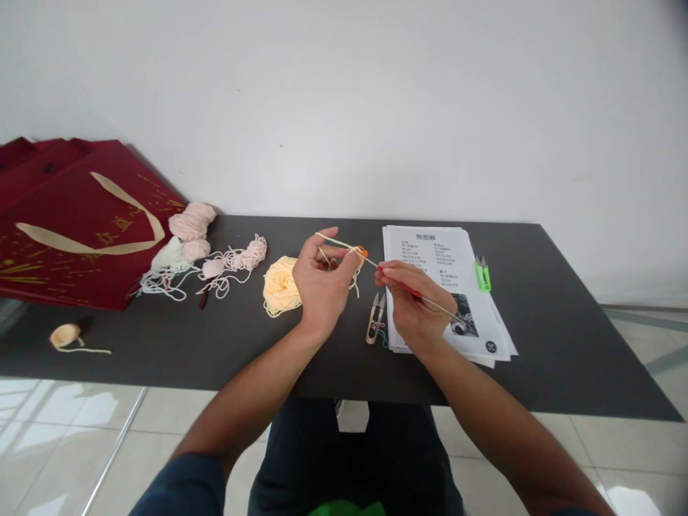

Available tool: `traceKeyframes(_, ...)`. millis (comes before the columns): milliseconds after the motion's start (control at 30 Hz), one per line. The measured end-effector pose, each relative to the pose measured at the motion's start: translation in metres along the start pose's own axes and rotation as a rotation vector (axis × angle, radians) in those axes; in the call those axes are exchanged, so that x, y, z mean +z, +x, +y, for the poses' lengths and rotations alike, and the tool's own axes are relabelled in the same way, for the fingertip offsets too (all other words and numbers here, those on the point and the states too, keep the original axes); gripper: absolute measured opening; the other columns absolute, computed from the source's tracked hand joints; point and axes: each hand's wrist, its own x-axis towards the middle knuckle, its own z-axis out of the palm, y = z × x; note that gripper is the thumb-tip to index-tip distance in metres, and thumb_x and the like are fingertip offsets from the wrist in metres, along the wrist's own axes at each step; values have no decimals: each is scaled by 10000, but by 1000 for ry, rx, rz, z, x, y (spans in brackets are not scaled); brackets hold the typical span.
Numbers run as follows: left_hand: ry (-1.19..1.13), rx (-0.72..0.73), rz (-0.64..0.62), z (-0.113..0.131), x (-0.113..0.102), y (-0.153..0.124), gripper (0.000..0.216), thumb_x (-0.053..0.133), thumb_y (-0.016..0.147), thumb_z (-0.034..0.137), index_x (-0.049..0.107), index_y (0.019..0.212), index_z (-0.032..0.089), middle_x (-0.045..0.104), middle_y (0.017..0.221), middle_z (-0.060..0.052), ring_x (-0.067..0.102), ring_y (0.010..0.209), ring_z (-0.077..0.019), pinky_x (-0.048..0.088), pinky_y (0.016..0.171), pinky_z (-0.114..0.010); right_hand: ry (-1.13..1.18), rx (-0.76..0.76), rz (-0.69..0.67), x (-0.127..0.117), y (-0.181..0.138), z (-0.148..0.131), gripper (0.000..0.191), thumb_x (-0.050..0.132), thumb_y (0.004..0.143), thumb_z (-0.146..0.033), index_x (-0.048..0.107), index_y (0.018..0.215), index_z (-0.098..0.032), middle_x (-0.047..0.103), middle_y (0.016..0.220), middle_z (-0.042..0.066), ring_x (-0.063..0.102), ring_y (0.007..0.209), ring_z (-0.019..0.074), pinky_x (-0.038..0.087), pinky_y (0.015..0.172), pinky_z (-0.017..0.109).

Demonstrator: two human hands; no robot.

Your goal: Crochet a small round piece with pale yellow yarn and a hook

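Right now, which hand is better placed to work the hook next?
Probably your right hand: it grips the red-handled crochet hook, pointed toward the orange yarn piece; your left hand holds that piece and yellow yarn.

A plain pale wall (pixel 430 107), marked with small dark specks (pixel 281 146), rises behind a dark grey counter (pixel 559 344). Beneath it, glossy light floor tiles (pixel 166 437) catch bright reflections (pixel 69 405) to the left and right.

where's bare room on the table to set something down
Widest: the table right of the papers and green snips. Also near left, between beige piece and left forearm. Crowded: from bag to yellow yarn, and under the right hand.
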Motion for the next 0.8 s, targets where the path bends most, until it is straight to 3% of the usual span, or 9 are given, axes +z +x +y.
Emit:
traceKeyframes(233, -88, -28, -15, 0, 1, 0, 479, 872, 736, 228, 695, 1181, 224, 751, 814, 24, 657, 648, -106, 522, 654, -245, 185, 290, 116, 3, 0, 5, 228, 794, 863, -126, 832, 985, -315, 831, 1021, 5, 801, 773, 174, 710, 702, 354)
traceKeyframes(467, -305, -189, -49, 0, 1, 6, 559, 898, 699, 207, 665, 1207, 187, 753, 772, 33, 700, 668, -115, 556, 727, -270, 14, 147, 9, 1, -5, 8, 273, 805, 857, -144, 842, 1042, -341, 844, 1089, 18, 818, 898, 212, 725, 823, 406)
traceKeyframes(800, -477, -391, -188, 7, -1, 13, 638, 894, 654, 153, 641, 1239, 145, 637, 662, 88, 515, 564, -54, 364, 596, -227, 63, 203, 6, 3, -8, 14, 249, 813, 850, -157, 848, 1018, -339, 847, 1096, 18, 820, 903, 204, 719, 841, 400)
